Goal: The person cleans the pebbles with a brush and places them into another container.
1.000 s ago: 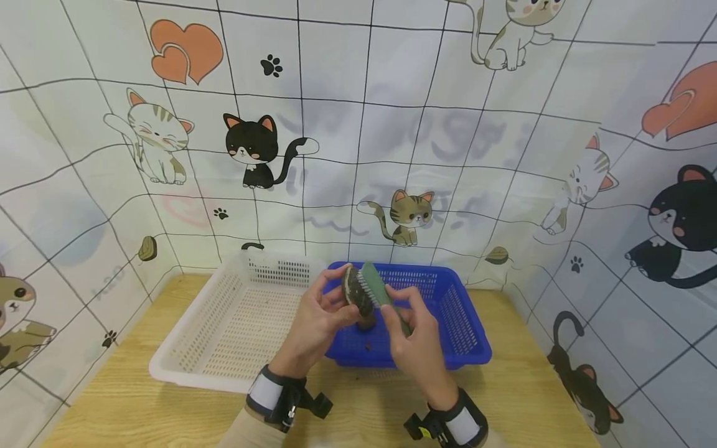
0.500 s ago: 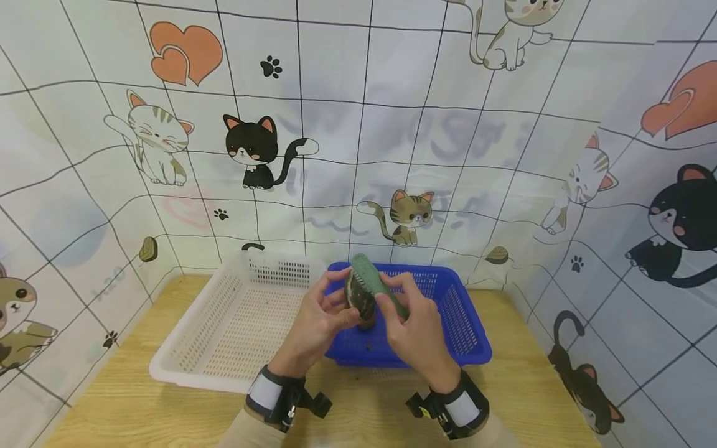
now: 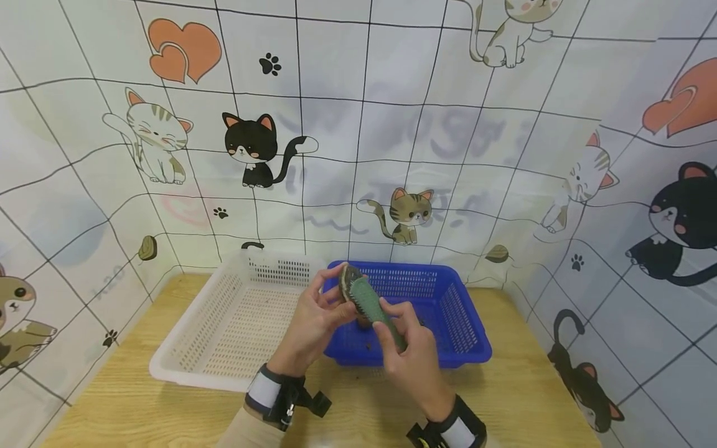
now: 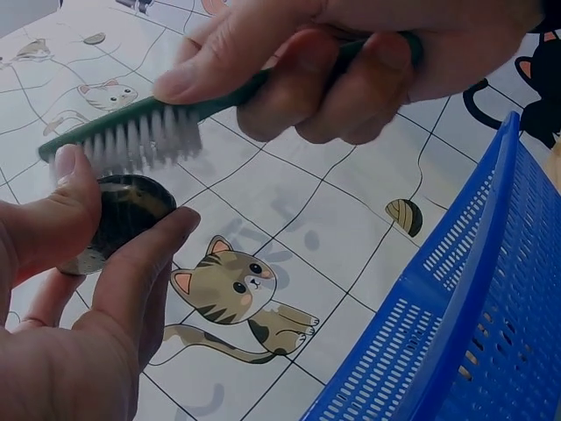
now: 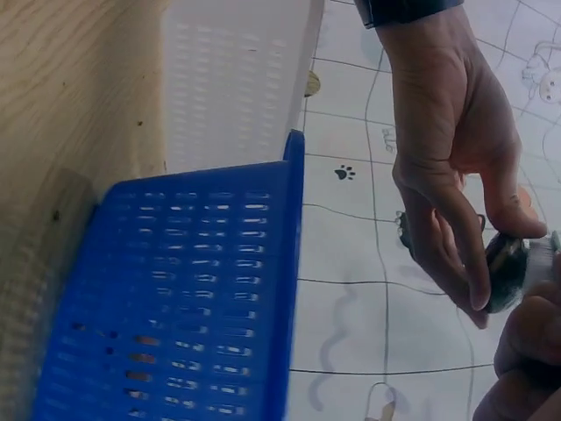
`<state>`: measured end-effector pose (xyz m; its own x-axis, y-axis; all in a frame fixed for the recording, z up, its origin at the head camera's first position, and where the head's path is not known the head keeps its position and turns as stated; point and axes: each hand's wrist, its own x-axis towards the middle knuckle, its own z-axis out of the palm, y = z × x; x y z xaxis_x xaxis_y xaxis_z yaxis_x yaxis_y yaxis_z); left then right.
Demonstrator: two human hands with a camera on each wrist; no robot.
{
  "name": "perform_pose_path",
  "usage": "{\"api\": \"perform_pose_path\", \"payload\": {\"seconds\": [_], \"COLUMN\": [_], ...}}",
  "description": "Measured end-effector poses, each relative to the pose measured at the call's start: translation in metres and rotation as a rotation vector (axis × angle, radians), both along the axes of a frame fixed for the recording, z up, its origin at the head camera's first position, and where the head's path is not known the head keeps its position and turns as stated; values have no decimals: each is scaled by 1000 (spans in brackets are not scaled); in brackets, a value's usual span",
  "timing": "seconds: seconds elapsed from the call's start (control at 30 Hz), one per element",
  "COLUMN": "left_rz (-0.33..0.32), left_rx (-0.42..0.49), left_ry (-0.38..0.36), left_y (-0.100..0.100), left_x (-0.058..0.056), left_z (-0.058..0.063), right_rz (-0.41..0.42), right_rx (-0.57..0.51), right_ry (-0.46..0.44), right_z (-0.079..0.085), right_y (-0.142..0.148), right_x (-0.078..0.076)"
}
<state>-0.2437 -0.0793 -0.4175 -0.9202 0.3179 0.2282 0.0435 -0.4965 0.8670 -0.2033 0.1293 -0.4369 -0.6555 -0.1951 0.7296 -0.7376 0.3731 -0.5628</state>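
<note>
My left hand (image 3: 313,320) holds a dark, glossy oval thing (image 3: 350,275), like a shell or stone with brown streaks and a paler edge, between thumb and fingers. My right hand (image 3: 413,358) grips the handle of a green scrub brush (image 3: 371,303), its thumb lying along the back. In the left wrist view the white bristles (image 4: 145,140) stand right at the top of the dark oval thing (image 4: 127,215). Both are held up over the near left part of the blue basket (image 3: 460,317).
A white perforated basket (image 3: 168,367) stands left of the blue one, on a wooden table (image 3: 112,398). In the blue basket lies a brown lump (image 3: 364,323), partly hidden behind the hands. A cat-print sheet (image 3: 336,124) closes off the back and sides.
The brush has swung across the dark oval thing and then drawn down toward me, its back now turned to the head view. The left hand stays nearly in place, tilting the thing slightly.
</note>
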Motion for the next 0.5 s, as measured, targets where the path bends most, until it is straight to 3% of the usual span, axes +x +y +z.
{"api": "perform_pose_path", "payload": {"seconds": [0.17, 0.27, 0.37, 0.5], "left_rz": [-17, -20, -23, -20], "left_rx": [-18, -50, -85, -99], "left_ry": [42, 29, 10, -11], "left_y": [-1, -1, 0, 0], "left_x": [-1, 0, 1, 2], "left_z": [-2, -1, 0, 2], "right_rz": [-76, -117, -131, -108], "right_rx": [99, 132, 130, 93], "right_ry": [113, 135, 102, -9], "right_z": [11, 19, 25, 31], "right_y": [-5, -7, -6, -2], "right_x": [-1, -3, -7, -9]}}
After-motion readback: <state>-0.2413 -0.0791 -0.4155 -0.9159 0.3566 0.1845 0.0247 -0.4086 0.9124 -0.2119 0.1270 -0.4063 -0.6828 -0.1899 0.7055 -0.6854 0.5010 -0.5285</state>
